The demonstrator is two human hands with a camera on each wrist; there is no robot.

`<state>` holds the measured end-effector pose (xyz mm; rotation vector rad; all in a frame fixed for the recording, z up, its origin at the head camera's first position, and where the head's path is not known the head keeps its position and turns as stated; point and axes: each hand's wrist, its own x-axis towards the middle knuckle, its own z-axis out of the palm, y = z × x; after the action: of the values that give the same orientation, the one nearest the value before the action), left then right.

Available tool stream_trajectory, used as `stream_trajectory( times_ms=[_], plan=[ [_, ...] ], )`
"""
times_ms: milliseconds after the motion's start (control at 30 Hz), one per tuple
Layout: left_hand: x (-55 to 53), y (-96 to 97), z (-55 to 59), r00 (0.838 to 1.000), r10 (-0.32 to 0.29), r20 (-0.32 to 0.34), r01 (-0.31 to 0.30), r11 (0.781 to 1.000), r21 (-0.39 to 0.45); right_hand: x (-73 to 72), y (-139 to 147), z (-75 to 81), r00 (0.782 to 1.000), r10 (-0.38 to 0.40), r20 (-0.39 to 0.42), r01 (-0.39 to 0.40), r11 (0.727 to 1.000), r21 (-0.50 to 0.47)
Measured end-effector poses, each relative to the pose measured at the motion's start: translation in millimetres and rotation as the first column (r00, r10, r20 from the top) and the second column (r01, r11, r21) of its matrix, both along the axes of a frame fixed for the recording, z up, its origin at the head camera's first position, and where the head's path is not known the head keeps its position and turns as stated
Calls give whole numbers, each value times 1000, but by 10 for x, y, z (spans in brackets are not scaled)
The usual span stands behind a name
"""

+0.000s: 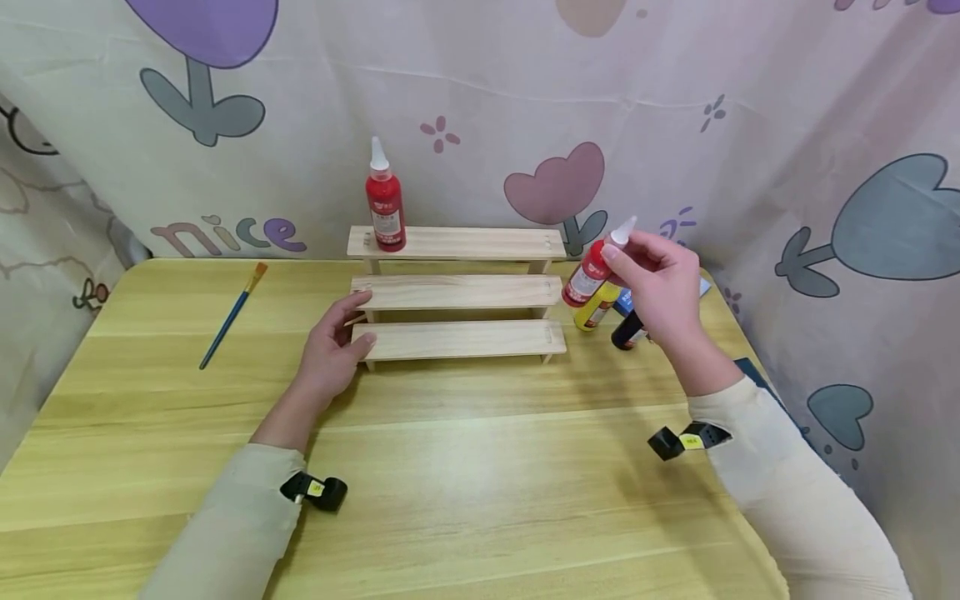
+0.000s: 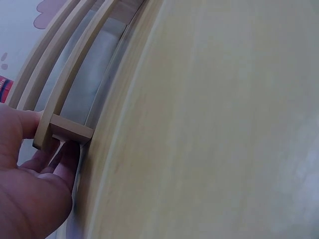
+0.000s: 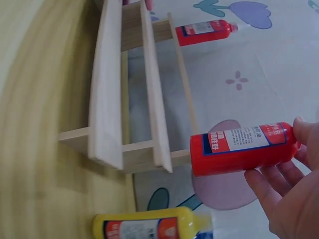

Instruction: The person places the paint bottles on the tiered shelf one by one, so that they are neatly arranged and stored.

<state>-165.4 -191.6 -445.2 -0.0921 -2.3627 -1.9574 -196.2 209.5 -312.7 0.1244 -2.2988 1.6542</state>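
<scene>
A three-step wooden rack (image 1: pixel 465 292) stands near the back of the table. My left hand (image 1: pixel 333 346) grips its left end, with the thumb on the lowest step. In the left wrist view the fingers (image 2: pixel 67 162) curl by the end support. My right hand (image 1: pixel 663 279) holds a red paint bottle (image 1: pixel 587 277) near its white nozzle, tilted, just off the rack's right end. In the right wrist view this held bottle (image 3: pixel 244 149) is apart from the steps. Another red paint bottle (image 1: pixel 386 212) stands upright on the top step's left end.
Right of the rack are a yellow paint bottle (image 1: pixel 597 307) and a black bottle (image 1: pixel 628 332), partly hidden by my right hand. A blue-handled paintbrush (image 1: pixel 234 317) lies on the left of the table (image 1: pixel 450 483). A printed curtain (image 1: pixel 465 75) hangs behind.
</scene>
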Motion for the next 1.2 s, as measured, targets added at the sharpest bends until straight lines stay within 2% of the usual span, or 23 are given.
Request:
stream_trajectory(
  times_ms=[467, 600, 800, 1000, 1200],
  plan=[
    [-1, -7, 4, 1000, -2, -8, 2, 1000, 2, -410, -271, 375, 986, 164, 15, -160, 976, -144],
    [1, -2, 5, 1000, -1, -12, 1, 1000, 14, -516, -340, 432, 984, 175, 34, -170, 977, -125],
    [5, 2, 7, 1000, 3, -8, -3, 1000, 7, -678, -439, 455, 979, 188, 76, -183, 981, -67],
    [2, -3, -11, 1000, -2, -8, 2, 1000, 16, -828, -506, 413, 969, 228, 92, -223, 973, -58],
    [3, -8, -8, 1000, -1, -8, 1, 1000, 0, -902, -567, 383, 964, 248, 97, -245, 969, -41]
  ],
)
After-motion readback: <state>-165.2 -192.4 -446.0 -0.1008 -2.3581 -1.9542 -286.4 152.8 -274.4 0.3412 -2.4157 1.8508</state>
